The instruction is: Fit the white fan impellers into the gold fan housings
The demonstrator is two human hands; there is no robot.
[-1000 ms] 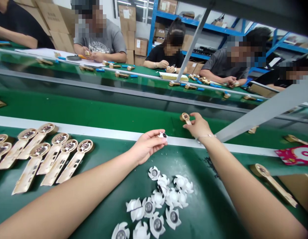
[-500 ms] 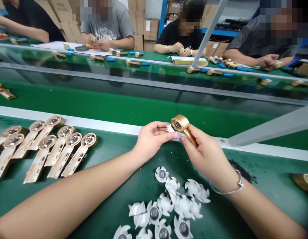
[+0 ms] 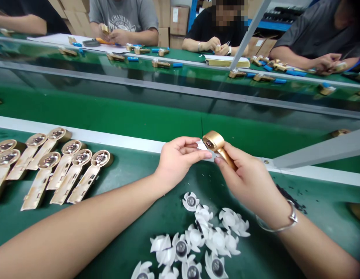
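My right hand (image 3: pixel 249 182) grips a gold handheld fan housing (image 3: pixel 214 140) by its handle, the round head tilted toward my left hand. In my left hand (image 3: pixel 180 157), a white fan blade (image 3: pixel 201 145) is pinched between thumb and fingers, close against the housing's round opening; whether they touch I cannot tell. My fingers partly hide the blade. Below my hands lies a loose pile of white fan blades (image 3: pixel 217 241), some showing a grey hub. Left of my left forearm, several gold fan housings (image 3: pixel 100 158) rest with their open insides up.
A white metal rail (image 3: pixel 133 142) runs along the bench's far edge, with a green conveyor belt (image 3: pixel 110 116) beyond. A slanted grey post (image 3: pixel 316 149) rises at right. Small black bits (image 3: pixel 293 199) lie near my right wrist. Co-workers handle gold parts across the line.
Both hands stay at nearly the same place, the housing and blade still held close together. The view has shifted slightly. Gold parts on the belt have moved.
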